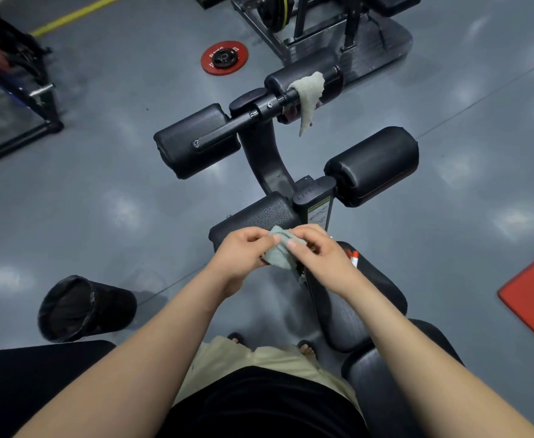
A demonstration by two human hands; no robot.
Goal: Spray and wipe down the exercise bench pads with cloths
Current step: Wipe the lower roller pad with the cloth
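While both hands pinched a small grey-green cloth (278, 252), it sat bunched just above the black padded bench seat (253, 216).

Left hand (240, 251) had fingers and thumb curled round the cloth's left side; right hand (319, 254) nipped the right edge, thumb on top. A black round bin (82, 308) sat on the grey floor to the left. Beyond the seat, two black foam roller pads (193, 140) flanked the frame. Further on, a cream rag (308, 93) draped over the upper bar, and a red weight plate (224, 58) lay flat behind.
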